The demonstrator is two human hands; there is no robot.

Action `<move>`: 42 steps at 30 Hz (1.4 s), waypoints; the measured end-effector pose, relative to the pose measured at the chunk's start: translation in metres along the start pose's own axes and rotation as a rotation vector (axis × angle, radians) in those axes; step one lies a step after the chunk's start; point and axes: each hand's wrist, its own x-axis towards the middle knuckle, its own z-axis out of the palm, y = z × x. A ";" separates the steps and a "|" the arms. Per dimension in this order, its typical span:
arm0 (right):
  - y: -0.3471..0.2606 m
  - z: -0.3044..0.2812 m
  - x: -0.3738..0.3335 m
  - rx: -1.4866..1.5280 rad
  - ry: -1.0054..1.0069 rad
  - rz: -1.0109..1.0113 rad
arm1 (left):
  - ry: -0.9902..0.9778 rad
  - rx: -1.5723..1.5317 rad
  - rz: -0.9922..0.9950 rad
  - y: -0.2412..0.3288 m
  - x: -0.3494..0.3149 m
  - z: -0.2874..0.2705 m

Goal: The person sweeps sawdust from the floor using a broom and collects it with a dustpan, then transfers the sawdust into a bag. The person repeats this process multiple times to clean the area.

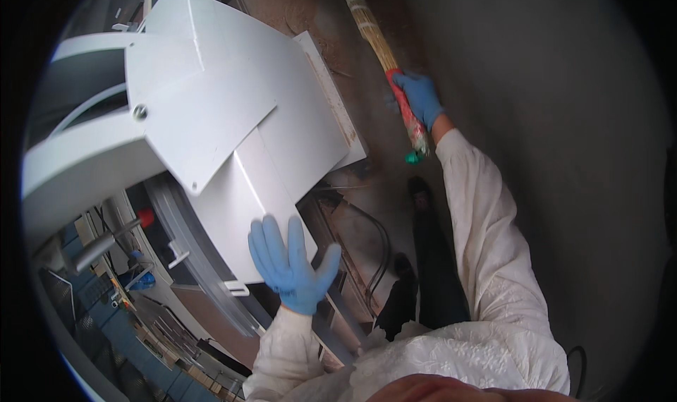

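My right hand (420,100), in a blue glove, is closed around the red-wrapped part of a straw broom (377,39). Its bound, straw-coloured stalks run away from me toward the top edge, where the far end is cut off. A green piece (414,157) shows at the near end. My left hand (290,264), gloved in blue too, has its fingers stretched and the thumb apart. It rests on or just over the lower part of a white sheet-metal machine cover (247,120), holding nothing.
Left of the cover are curved white arms (92,155), a rod with a red knob (146,217) and a bench with wooden pieces (162,345). Dark cables (381,240) lie on the floor beside the machine base, near my feet. Brown dust or debris (282,3) lies behind the machine.
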 end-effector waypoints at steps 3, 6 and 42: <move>0.022 -0.021 -0.076 0.002 -0.020 0.043 | 0.061 -0.036 0.007 0.002 -0.001 -0.001; 0.052 -0.043 -0.160 -0.016 0.053 0.075 | 0.162 -0.041 0.041 0.004 -0.004 0.002; 0.234 -0.123 -0.404 -0.422 0.175 0.640 | -0.022 0.011 -0.009 0.005 0.003 0.004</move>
